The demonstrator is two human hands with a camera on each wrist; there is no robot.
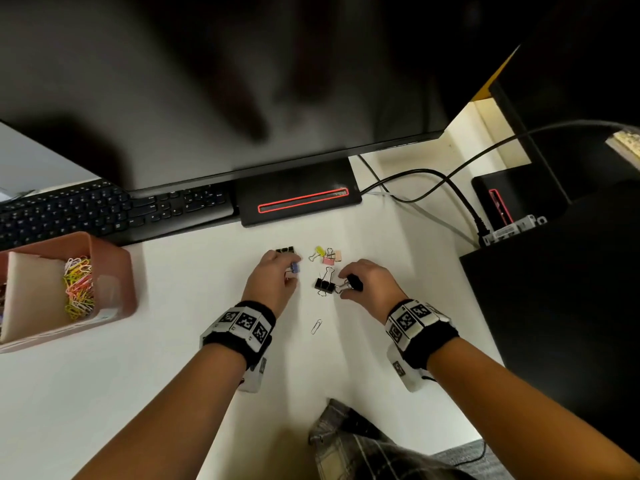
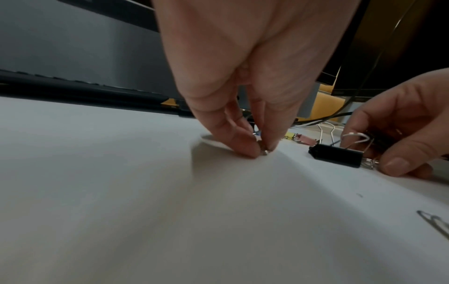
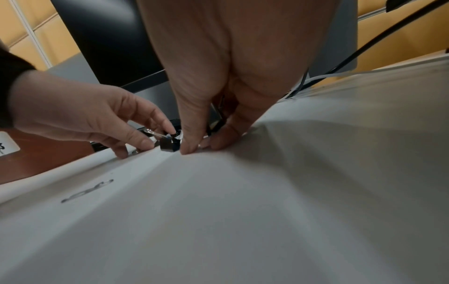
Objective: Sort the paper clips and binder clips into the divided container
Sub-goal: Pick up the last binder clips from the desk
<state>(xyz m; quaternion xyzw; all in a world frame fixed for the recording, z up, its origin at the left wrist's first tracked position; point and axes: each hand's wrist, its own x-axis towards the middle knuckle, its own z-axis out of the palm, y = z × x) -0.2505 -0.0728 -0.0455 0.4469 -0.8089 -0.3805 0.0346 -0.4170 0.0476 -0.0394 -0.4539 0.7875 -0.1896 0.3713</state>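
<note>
My left hand (image 1: 293,273) pinches a small blue binder clip (image 1: 295,268) low against the white desk (image 1: 207,341); in the left wrist view its fingertips (image 2: 245,151) close on the wire handle. My right hand (image 1: 346,284) grips a black binder clip (image 1: 355,282). A second black binder clip (image 1: 323,285) (image 2: 336,156) lies between the hands, its handles touching the held one. Yellow, pink and peach binder clips (image 1: 328,257) and small black ones (image 1: 284,250) lie just beyond. One silver paper clip (image 1: 316,326) lies nearer me. The pink divided container (image 1: 110,258) at the left holds coloured paper clips (image 1: 78,289).
A black keyboard (image 1: 104,209) and the monitor's base (image 1: 298,199) stand behind the clips. Cables (image 1: 433,178) run to the right, where a black box (image 1: 554,306) borders the desk. A plaid cloth (image 1: 353,445) is at the near edge.
</note>
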